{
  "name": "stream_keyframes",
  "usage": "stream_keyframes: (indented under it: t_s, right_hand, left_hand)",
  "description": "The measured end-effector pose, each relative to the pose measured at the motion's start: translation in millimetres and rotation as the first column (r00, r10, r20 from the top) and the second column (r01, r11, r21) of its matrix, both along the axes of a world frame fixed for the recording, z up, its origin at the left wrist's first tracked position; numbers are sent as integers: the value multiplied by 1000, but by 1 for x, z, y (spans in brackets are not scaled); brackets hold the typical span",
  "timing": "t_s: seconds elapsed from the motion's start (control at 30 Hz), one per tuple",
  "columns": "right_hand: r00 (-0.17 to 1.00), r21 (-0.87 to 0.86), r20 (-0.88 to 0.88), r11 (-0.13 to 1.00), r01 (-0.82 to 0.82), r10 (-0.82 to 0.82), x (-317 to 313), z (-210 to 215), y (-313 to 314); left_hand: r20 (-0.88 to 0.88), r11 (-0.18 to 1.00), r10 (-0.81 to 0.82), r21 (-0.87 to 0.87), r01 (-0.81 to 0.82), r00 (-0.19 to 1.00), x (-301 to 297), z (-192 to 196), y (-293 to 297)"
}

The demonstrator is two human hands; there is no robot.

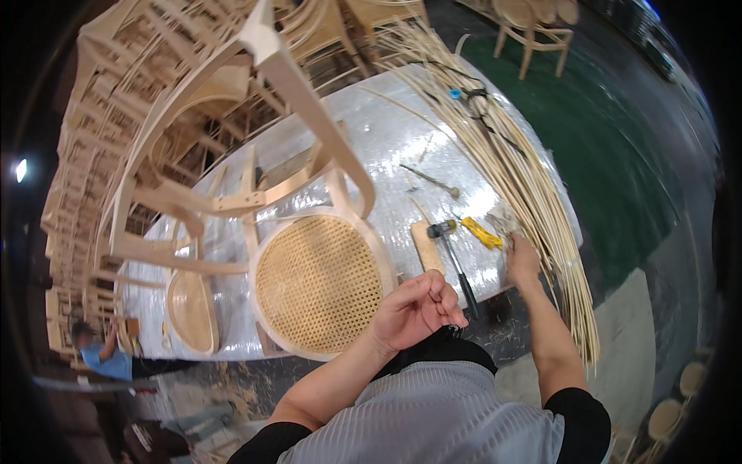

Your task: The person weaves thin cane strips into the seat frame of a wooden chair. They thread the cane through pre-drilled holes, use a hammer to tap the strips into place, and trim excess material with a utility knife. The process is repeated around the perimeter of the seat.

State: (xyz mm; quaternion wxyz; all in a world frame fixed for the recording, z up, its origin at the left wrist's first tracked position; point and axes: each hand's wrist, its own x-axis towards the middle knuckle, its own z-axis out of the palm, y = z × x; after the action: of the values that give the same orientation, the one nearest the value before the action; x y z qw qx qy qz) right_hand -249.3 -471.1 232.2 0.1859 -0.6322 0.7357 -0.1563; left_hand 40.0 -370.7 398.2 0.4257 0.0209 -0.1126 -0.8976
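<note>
My left hand (413, 313) is held in front of my waist, its fingers curled in. Anything inside them is too small or hidden to name. On the right, my right hand (523, 259) reaches down to the table, touching or just beside a crumpled pale bundle (504, 220); its fingertips are hidden. A yellow-handled tool (481, 233) lies by that bundle. Between my hands a black-headed mallet (456, 263) rests partly against a small wooden block (426, 249). To my left, a round woven cane panel (319, 282) sits in a pale wooden chair frame (309, 116).
A long bundle of cane strips (525, 174) runs along the table's right side. A thin tool (430, 179) lies on the plastic-covered table (379, 116). Many chair frames (100, 147) are stacked at left. A person in blue (108, 357) is at far left.
</note>
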Motion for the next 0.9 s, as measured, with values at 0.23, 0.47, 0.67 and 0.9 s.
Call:
stream_keyframes:
  t_s: [0.23,0.47,0.67,0.9]
  right_hand:
    - [955,-491,296,859,147,6,-36,12,-18]
    - [741,-639,631,696,328,231,-45,140,-8]
    - [205,-456,880,882,120,428,51,189,54]
    - [258,-371,857,880,-296,447,323,159,168]
  left_hand:
    - [-39,986,145,-78,-147,989,13,15,15]
    - [-13,976,209,-58,-209,978,50,14,35]
    - [547,960,279,-169,-223,789,98,9,55]
    - [702,896,410,-190,-401,582,193,-22,104]
